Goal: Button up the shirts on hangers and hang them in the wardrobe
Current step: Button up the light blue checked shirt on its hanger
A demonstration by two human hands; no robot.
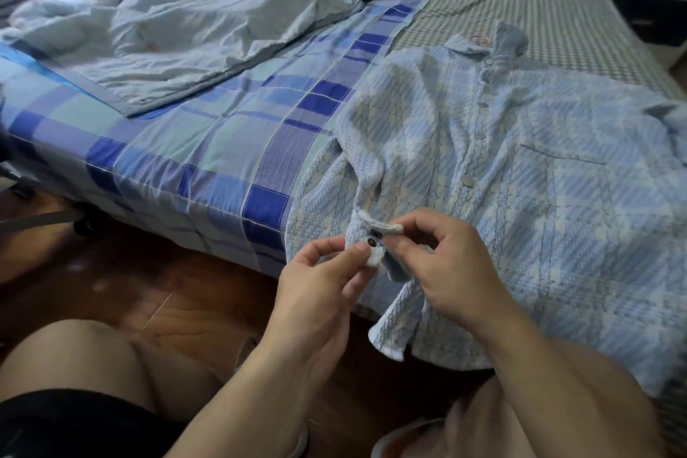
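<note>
A pale blue patterned shirt [528, 178] lies flat on the bed, collar at the far end, its front placket closed with a row of pale buttons. Its left sleeve runs down to the bed's near edge. My left hand [319, 283] pinches one side of the sleeve cuff [371, 234], next to two small dark buttons. My right hand [446, 264] pinches the cuff's other flap between thumb and fingers. A pinkish hanger hook [481, 39] shows at the collar.
A crumpled light blue quilt [193, 22] covers the bed's far left. A blue plaid sheet [223, 145] and a checked sheet [520, 7] lie under the shirt. Wooden floor [148, 290] and my knees are at the bottom. Pillows sit at the bed's far end.
</note>
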